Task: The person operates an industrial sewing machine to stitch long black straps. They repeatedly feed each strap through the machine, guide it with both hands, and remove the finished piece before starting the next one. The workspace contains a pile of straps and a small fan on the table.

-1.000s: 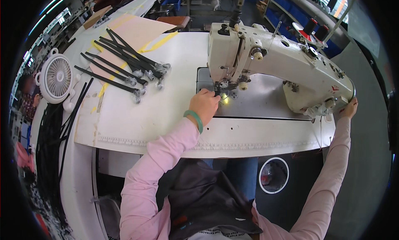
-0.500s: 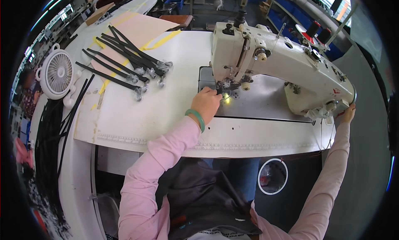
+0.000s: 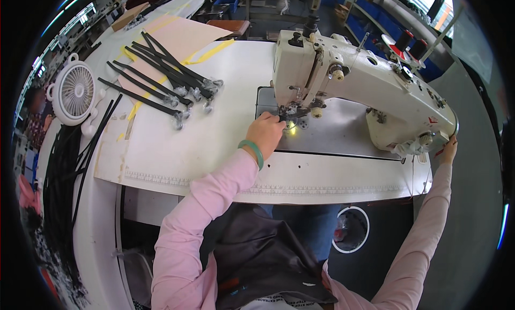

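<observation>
My left hand (image 3: 265,132), a green bangle at its wrist, is closed beside the needle of a cream-white sewing machine (image 3: 348,63). Its fingertips pinch a small black piece (image 3: 282,118), mostly hidden by the fingers and the presser-foot parts. A small yellow light shines on the metal bed (image 3: 332,133) just right of those fingers. Out at the machine's right end, my right hand (image 3: 449,150) grips the edge of the handwheel (image 3: 456,125), with its fingers partly hidden behind it. Left of the machine lie several black straps (image 3: 145,89) with clear plastic-wrapped ends.
A white fan (image 3: 75,92) stands at the table's left edge, above a hanging bundle of long black strips (image 3: 60,176). Pinkish board (image 3: 182,36) with yellow tape lies under the straps. Thread spools (image 3: 405,40) stand behind the machine. A white-rimmed bin (image 3: 367,229) sits below the table.
Both hands keep practically the same places, the left by the needle and the right at the handwheel. The view has shifted very slightly.
</observation>
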Demonstrator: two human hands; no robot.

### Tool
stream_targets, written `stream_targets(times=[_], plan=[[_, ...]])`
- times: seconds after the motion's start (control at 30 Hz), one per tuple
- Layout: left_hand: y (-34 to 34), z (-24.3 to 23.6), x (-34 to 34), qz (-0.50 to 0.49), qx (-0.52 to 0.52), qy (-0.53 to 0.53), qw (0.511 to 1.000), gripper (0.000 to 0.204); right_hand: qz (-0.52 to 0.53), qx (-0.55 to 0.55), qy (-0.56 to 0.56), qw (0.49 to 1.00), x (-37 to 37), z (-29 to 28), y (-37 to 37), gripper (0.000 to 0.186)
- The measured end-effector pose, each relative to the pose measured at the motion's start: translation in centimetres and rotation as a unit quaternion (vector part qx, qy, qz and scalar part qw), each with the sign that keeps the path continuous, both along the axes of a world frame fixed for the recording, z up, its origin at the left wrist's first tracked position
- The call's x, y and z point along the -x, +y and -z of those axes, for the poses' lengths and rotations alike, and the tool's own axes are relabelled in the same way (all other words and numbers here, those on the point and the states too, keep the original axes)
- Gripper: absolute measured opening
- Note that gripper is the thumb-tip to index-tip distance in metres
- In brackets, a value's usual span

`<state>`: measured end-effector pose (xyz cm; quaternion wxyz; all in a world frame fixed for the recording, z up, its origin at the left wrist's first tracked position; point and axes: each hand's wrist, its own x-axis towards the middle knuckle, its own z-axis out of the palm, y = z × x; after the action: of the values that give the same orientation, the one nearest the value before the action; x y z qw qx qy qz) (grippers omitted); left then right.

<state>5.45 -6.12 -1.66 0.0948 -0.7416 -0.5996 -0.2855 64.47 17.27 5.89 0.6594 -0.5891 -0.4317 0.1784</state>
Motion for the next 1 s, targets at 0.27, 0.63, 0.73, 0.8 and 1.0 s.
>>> stream_targets(times=[0.27, 0.63, 0.73, 0.8, 1.0], plan=[[0.2, -0.3, -0.1, 0.006, 0.021, -0.007, 1.0, 0.014, 0.036, 0.004, -0.138, 0.99, -0.1, -2.9, -0.2, 0.048], [0.4, 0.4, 0.4, 0.016, -0.035, 0.004, 0.999, 0.008, 0.021, 0.081, -0.193, 0.978, -3.8, -2.2, 3.0, 0.049], [1.1, 0.4, 0.0, 0.03, -0.055, 0.004, 0.998, 0.009, 0.051, 0.015, -0.171, 0.984, -5.2, -0.6, 2.0, 0.05], [1.2, 0.5, -0.5, 0.043, -0.05, 0.003, 0.998, 0.009, 0.065, 0.002, -0.188, 0.98, -7.1, -2.0, 1.7, 0.05], [0.1, 0.5, 0.6, -0.007, -0.014, 0.026, 1.0, 0.009, 0.041, 0.049, -0.255, 0.965, -0.6, -2.6, 2.9, 0.049]])
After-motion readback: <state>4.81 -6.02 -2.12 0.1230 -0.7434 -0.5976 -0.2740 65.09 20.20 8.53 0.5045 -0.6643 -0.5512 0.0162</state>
